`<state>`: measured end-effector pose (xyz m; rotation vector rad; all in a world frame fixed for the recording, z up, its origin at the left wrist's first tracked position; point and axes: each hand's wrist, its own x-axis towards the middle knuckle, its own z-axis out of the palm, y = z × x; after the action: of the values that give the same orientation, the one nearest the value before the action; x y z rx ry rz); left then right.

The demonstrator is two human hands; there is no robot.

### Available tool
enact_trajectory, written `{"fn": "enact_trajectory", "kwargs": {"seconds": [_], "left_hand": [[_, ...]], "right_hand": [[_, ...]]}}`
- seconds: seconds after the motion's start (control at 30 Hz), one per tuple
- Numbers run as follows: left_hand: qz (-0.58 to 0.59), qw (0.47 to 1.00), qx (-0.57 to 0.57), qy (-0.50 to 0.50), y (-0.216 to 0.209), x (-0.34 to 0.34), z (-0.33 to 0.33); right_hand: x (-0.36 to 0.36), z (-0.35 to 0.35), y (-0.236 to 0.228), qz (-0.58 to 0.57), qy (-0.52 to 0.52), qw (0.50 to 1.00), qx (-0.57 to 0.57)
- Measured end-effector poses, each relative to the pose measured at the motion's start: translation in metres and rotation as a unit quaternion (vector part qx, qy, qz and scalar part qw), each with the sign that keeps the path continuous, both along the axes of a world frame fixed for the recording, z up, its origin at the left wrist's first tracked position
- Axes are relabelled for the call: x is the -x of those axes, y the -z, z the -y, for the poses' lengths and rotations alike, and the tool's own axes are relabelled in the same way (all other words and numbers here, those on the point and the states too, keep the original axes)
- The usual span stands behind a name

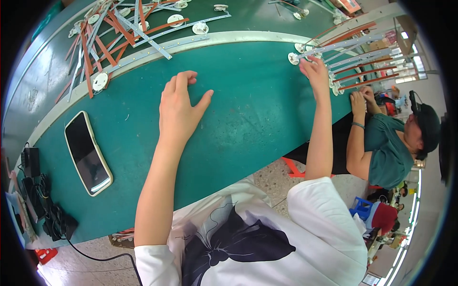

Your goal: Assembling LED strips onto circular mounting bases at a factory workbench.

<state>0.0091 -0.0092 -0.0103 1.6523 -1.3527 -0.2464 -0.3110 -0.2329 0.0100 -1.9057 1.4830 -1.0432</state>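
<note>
My left hand [180,107] is over the green table mat, fingers loosely bent and thumb spread, holding nothing. To the right, my right hand [316,74] reaches to a stack of light strips at the table's far right edge. Its fingers close at the end of a pale LED strip [329,47], beside the round white disc [293,58] on that end. Part of the grip is hidden behind the fingers. Below this strip lie several more pale and orange-brown strips [367,75] with white round ends, jutting out past the table edge.
A jumbled pile of strips [114,40] with white discs lies beyond the pale raised rim [248,36]. A phone [88,152] lies at left, near black cables and an adapter [45,200]. At right sits a person [391,148] in a green top and dark cap, hands near the stack.
</note>
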Motion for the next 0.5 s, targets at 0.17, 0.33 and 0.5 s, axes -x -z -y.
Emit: {"fn": "enact_trajectory", "kwargs": {"seconds": [0.17,0.33,0.5], "left_hand": [[0.014,1.000,0.011,0.008,-0.003,-0.001,0.000],[0.017,1.000,0.014,0.002,-0.002,-0.005,-0.001],[0.025,0.999,0.017,0.017,-0.004,-0.001,0.004]], "right_hand": [[-0.044,-0.066,-0.022,0.154,-0.014,0.985,-0.072],[-0.174,-0.051,-0.037,-0.077,-0.259,0.959,0.085],[-0.280,0.024,-0.009,-0.203,-0.339,0.863,0.316]]}}
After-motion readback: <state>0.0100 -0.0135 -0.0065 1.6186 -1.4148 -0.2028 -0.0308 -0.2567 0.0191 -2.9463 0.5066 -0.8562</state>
